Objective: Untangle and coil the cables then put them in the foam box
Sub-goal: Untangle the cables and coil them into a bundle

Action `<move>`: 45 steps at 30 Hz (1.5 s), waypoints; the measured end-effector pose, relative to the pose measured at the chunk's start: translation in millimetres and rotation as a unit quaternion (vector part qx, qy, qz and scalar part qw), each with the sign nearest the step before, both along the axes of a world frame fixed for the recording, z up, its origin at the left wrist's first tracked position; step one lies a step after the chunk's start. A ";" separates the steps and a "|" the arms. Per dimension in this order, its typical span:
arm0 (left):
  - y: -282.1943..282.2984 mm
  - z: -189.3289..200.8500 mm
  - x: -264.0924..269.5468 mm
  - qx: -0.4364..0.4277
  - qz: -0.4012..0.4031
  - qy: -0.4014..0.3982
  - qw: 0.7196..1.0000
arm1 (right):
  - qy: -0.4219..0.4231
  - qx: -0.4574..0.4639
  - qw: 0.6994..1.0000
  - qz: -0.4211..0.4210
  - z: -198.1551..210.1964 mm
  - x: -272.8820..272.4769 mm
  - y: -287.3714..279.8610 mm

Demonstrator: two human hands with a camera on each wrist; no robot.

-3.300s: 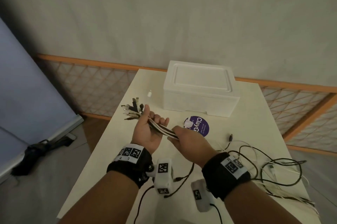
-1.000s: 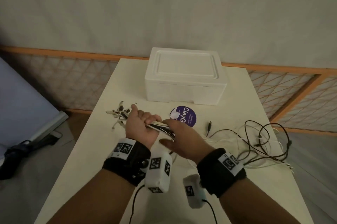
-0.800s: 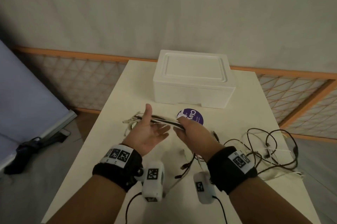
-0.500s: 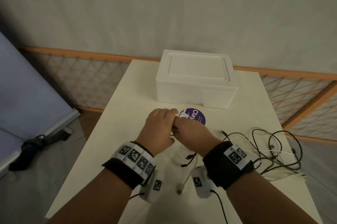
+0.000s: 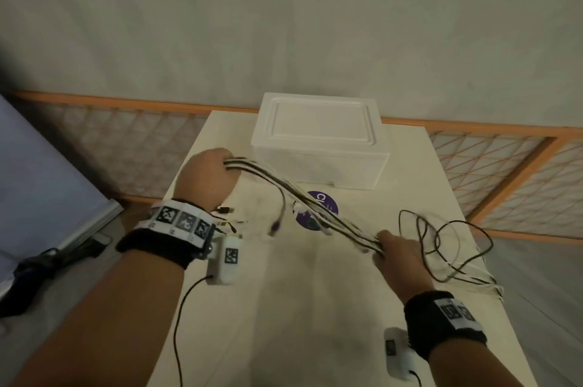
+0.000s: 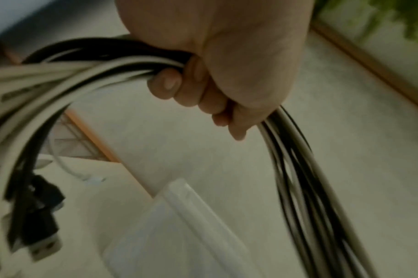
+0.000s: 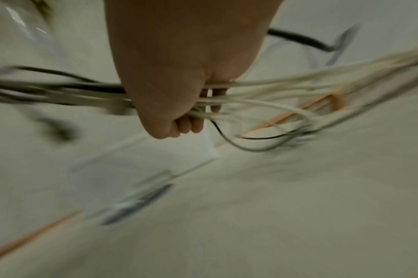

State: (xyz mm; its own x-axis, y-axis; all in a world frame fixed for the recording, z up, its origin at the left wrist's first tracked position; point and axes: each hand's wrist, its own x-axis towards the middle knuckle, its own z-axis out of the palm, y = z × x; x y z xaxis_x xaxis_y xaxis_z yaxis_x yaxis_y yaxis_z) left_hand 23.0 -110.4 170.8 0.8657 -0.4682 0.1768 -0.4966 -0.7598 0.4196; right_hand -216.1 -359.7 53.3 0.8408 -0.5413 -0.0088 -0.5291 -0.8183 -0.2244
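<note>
Both hands are clamped on the same bundle of black and white cables [image 5: 303, 197], which spans the air above the table [image 5: 284, 307] between them. The left hand [image 5: 206, 180] is fisted round the bundle near its plug ends, and the left wrist view shows the fingers [image 6: 191, 90] curled fully about the strands, with USB plugs [image 6: 40, 242] dangling below. The right hand [image 5: 399, 255] grips the bundle further along, its fingers [image 7: 191, 124] wrapped over pale strands; that view is heavily blurred. Beyond the right hand the remaining length lies as a loose tangle [image 5: 451, 248] of loops on the table, reaching its right edge. The foam box [image 5: 318, 147] stands at the far end of the table with its lid on, well apart from both hands, and a purple disc [image 5: 326, 202] lies just in front of it, beneath the span. Assessment: straightening is in progress, coiling is not yet begun, and the box is unopened. Risks: the loose loops may cinch into a knot if the bundle is drawn through them under tension; the trailing ends may slide off the right edge and drag; one shorter strand already hangs free mid-span and may slip out of the bundle; the dangling plugs may snag on neighbouring strands.
</note>
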 end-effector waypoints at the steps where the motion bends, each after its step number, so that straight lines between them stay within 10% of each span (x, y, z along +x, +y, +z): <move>1: 4.4 5.0 8.5 -0.006 0.015 -0.002 1.000 | -0.005 -0.017 0.999 -0.035 -6.7 -14.9 -11.9; 6: -6.9 2.9 2.4 0.041 -0.014 -0.018 0.999 | 0.082 0.085 0.993 0.000 -25.0 -33.5 -28.8; 9: -15.9 -5.8 -5.1 0.011 0.000 0.002 1.000 | -0.052 0.216 0.974 0.053 1.7 -4.1 -4.1; 13: -17.3 -0.8 -7.7 -0.034 0.002 0.007 0.999 | -0.192 0.080 0.965 0.159 22.2 26.0 35.5; 20: -2.8 24.2 7.0 -0.092 0.049 0.013 0.994 | 0.026 0.118 0.990 0.066 -29.2 15.0 21.2; 30: 25.9 25.8 21.5 -0.112 0.118 0.037 0.986 | -0.138 0.199 0.968 -0.068 -8.1 -42.5 -37.7; 33: 21.6 18.8 23.4 -0.126 0.120 0.047 0.984 | -0.076 0.207 0.964 -0.147 -10.9 -30.1 -34.3; 39: 4.8 2.6 8.6 -0.094 0.075 0.035 0.992 | 0.103 0.240 0.965 0.029 32.1 12.8 13.4; 45: 2.9 7.7 -1.9 -0.137 0.066 0.044 0.987 | -0.152 0.152 0.975 0.065 70.4 35.1 41.3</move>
